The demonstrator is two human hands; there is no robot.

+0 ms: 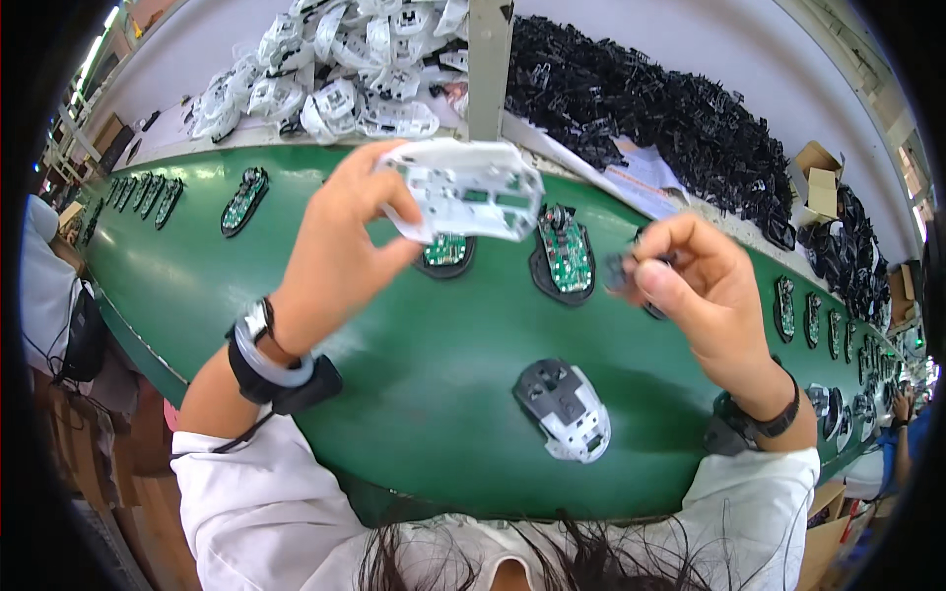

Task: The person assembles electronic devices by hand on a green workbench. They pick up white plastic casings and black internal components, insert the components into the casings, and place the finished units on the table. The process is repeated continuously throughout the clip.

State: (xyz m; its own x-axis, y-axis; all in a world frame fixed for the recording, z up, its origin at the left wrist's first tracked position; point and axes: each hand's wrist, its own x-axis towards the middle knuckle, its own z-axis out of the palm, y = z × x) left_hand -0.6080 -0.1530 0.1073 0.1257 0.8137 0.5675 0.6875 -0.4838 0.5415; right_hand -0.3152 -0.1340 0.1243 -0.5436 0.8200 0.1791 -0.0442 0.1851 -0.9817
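Observation:
Raised over the green table (pixel 414 374), my left hand (pixel 345 222) pinches the left end of a white plastic mouse shell (pixel 473 187) with several cut-outs. My right hand (pixel 700 286) holds a small dark plastic part (pixel 619 271) between thumb and fingers; its exact kind is not clear. Between the hands a mouse base with a green circuit board (pixel 566 251) lies on the table. Another board (pixel 446 254) is partly hidden under the white shell. Closer to me rests a grey and white mouse shell (pixel 567 409), apart from both hands.
White shells (pixel 345 69) are heaped at the back left, small black parts (pixel 631 89) at the back right. A post (pixel 488 69) stands between them. More circuit-board bases (pixel 244 202) line the table on both sides. An open cardboard box (pixel 816 182) sits at the right.

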